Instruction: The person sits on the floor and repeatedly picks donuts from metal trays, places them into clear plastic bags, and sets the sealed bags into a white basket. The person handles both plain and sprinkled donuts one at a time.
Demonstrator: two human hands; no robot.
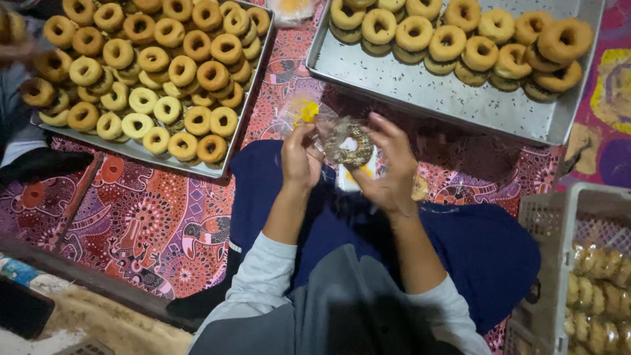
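A dark, sprinkle-topped doughnut (349, 146) sits inside a clear plastic wrapper (314, 117) held between both hands over my lap. My left hand (300, 158) pinches the wrapper's left side. My right hand (389, 165) cups the doughnut and wrapper from the right, fingers curled round it. A small white and yellow packet (358, 177) lies on my lap just below the hands.
A metal tray (246, 112) piled with plain doughnuts lies at the upper left; a second tray (434, 98), partly filled, lies at the upper right. A grey plastic crate (545, 217) with bagged doughnuts stands at the lower right. Another person's arm (26, 164) shows at the left edge. Patterned cloth covers the floor.
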